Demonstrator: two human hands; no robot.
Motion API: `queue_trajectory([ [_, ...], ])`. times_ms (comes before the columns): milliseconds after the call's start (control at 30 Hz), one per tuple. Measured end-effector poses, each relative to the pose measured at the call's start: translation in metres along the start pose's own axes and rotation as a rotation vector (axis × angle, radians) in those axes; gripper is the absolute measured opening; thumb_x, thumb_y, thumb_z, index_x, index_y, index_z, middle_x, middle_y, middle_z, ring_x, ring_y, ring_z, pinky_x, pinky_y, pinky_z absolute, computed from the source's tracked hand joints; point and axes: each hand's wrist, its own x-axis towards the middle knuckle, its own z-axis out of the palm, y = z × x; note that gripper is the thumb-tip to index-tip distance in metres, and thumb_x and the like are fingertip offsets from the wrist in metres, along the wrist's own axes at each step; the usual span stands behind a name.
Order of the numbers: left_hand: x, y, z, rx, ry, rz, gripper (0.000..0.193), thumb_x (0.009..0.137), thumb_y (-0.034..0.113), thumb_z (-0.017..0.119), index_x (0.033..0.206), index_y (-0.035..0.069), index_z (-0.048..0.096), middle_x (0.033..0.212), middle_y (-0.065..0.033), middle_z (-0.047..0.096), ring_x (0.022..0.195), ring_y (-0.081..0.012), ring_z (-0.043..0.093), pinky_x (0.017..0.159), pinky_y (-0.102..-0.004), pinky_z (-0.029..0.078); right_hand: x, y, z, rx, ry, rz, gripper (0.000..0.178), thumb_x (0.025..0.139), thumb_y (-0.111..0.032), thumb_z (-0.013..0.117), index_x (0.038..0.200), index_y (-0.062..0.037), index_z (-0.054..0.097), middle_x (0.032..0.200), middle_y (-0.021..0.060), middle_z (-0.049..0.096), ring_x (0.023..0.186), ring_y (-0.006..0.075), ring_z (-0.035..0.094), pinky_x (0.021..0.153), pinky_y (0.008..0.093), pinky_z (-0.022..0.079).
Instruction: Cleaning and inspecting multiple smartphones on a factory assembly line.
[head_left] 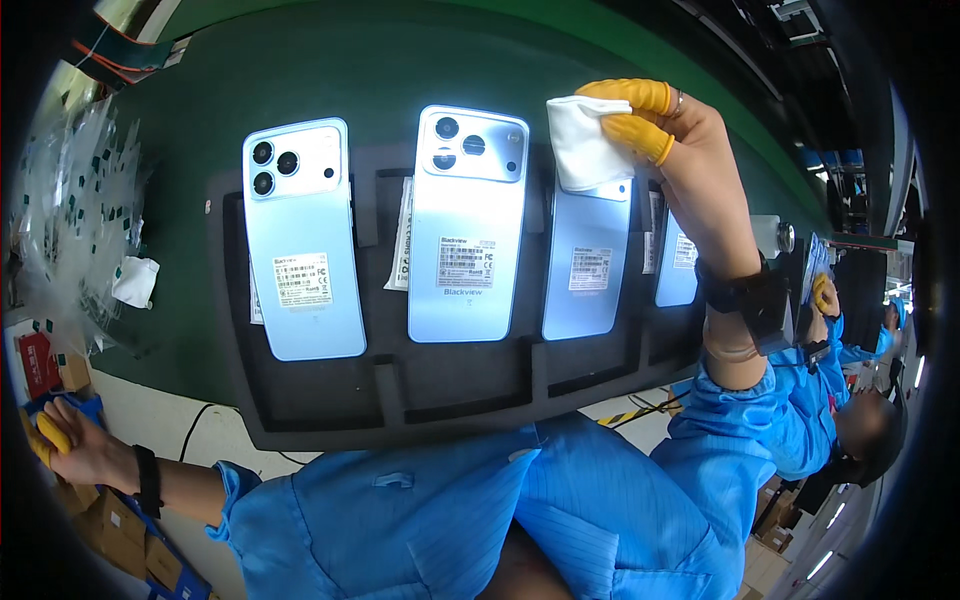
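My right hand [665,125], with yellow finger cots, pinches a folded white cloth [585,145]. The cloth covers the camera end of the third light-blue smartphone [580,290], which lies back up. Two more such phones lie to its left: one phone [305,230] with three lenses showing, and a middle phone [465,240]. A fourth phone [676,260] is partly hidden behind my right wrist. All rest on a black foam tray [320,410] and carry white labels. Away at the lower left, my left hand [70,440] hangs with loosely bent fingers, nothing visible in it.
A green work surface [390,60] lies under the tray. Clear plastic films [85,210] pile up at the left beside a crumpled white cloth [135,282]. Cardboard boxes [115,530] stand low at the left. A co-worker in blue [800,430] is at the right.
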Motion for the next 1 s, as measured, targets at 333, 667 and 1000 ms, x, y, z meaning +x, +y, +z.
queue_trajectory([
  [333, -0.016, 0.005, 0.015, -0.137, -0.231, 0.036, 0.026, 0.089, 0.006, 0.043, 0.113, -0.005, 0.05, 0.067, -0.0035, 0.039, 0.058, -0.0113, 0.039, 0.056, -0.0227, 0.033, -0.008, -0.01, 0.064, -0.632, 0.119, -0.8, 0.01, 0.073, -0.001, 0.067, 0.082, -0.0043, 0.068, 0.077, 0.0068, 0.064, 0.072, 0.0189, 0.061, 0.079, 0.0315, 0.047],
  [667, -0.031, 0.015, 0.023, 0.383, -0.254, 0.346, 0.03, 0.093, 0.008, 0.045, 0.119, -0.007, 0.048, 0.101, -0.0158, 0.057, 0.086, -0.0206, 0.059, 0.084, -0.0334, 0.051, -0.057, -0.029, 0.069, -0.012, -0.699, -0.524, 0.01, 0.064, 0.001, 0.065, 0.074, 0.001, 0.065, 0.072, 0.0123, 0.063, 0.07, 0.0284, 0.06, 0.077, 0.0368, 0.046],
  [1000, -0.146, 0.077, 0.15, 0.124, -2.047, 0.186, 0.033, 0.077, 0.027, 0.069, 0.094, 0.0, 0.063, 0.093, -0.0164, 0.063, 0.09, -0.0274, 0.061, 0.077, -0.03, 0.048, -0.018, -0.014, 0.0, 0.131, -0.045, -0.288, 0.016, 0.083, -0.003, 0.061, 0.098, 0.0023, 0.061, 0.101, 0.0137, 0.065, 0.099, 0.021, 0.061, 0.088, 0.0323, 0.047],
])
